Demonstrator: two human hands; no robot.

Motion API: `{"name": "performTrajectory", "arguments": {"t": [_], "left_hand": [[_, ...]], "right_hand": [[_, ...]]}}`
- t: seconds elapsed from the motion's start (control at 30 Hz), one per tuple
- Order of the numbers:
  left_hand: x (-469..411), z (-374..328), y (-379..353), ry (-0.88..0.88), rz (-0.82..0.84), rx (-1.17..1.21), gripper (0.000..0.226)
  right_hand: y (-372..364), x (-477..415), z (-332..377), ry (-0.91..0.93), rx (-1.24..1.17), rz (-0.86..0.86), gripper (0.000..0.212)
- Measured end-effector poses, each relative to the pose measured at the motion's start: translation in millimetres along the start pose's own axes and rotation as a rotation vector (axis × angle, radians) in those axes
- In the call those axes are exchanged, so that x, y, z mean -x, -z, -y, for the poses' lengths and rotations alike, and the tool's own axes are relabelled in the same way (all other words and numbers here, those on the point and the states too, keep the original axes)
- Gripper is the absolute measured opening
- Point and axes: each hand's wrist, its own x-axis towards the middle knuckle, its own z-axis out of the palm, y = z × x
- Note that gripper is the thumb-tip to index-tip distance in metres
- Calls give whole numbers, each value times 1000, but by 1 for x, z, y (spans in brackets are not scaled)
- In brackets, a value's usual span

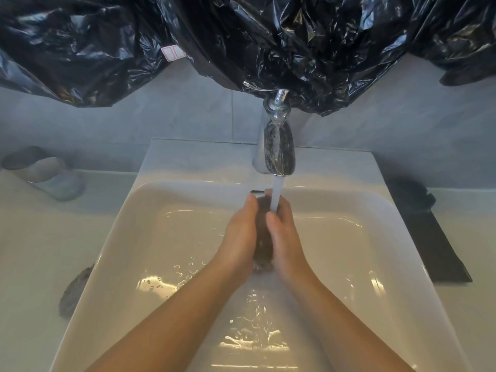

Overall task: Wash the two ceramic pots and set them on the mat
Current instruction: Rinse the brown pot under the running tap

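Observation:
A small dark brown ceramic pot point(263, 234) is held between both palms over the white sink point(166, 237), right under the running stream of water point(276, 194) from the chrome tap point(277, 146). My left hand point(240, 234) presses its left side and my right hand point(284, 237) its right side; most of the pot is hidden between them. A black mat point(429, 237) lies on the counter to the right of the sink. A second dark object point(75, 291) lies at the sink's left edge, half hidden; I cannot tell what it is.
Black plastic sheeting point(241, 36) hangs over the wall above the tap. Two pale cups point(45, 173) lie on the counter at the far left. Water pools and splashes in the basin near my forearms.

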Motion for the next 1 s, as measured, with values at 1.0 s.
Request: {"name": "performTrajectory", "arguments": {"t": [1.0], "left_hand": [[-2, 1, -3, 77, -70, 99, 49]], "right_hand": [[3, -10, 5, 84, 28, 3, 29]]}}
